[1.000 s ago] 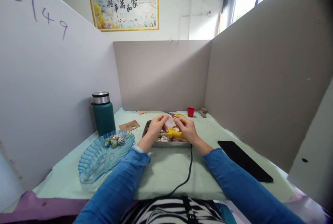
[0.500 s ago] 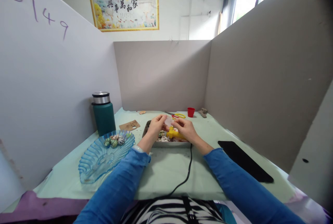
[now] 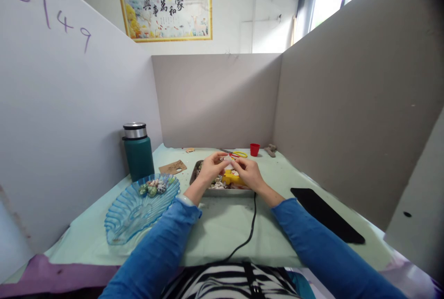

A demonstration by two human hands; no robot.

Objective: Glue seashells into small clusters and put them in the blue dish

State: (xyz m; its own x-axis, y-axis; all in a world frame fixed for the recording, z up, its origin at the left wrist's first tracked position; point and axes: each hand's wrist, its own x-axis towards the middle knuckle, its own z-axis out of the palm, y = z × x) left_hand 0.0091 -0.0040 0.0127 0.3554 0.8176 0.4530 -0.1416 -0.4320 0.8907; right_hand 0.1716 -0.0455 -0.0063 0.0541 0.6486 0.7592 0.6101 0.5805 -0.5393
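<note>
Both hands are raised over a metal tray (image 3: 229, 193) and meet at a small pale, translucent piece (image 3: 228, 158). My left hand (image 3: 212, 168) pinches its left side; my right hand (image 3: 248, 172) pinches the right side. Fingers hide most of the piece, so I cannot tell its kind. Shells (image 3: 218, 182) lie in the tray. A yellow tool (image 3: 233, 177), maybe a glue gun, rests there under my right hand, and a black cord (image 3: 254, 220) runs from that side towards me.
To the left are a blue glass dish (image 3: 128, 213) with several shells (image 3: 152, 188), a green bottle (image 3: 138, 158) and a brown card (image 3: 172, 167). Scissors (image 3: 239, 154), a red cup (image 3: 254, 150) and a brown lump (image 3: 270, 150) sit behind. A black mat (image 3: 326, 215) lies right.
The pale piece has tilted flatter between my fingers, showing less of its face. My fingertips have come slightly closer together. Everything else stays where it was.
</note>
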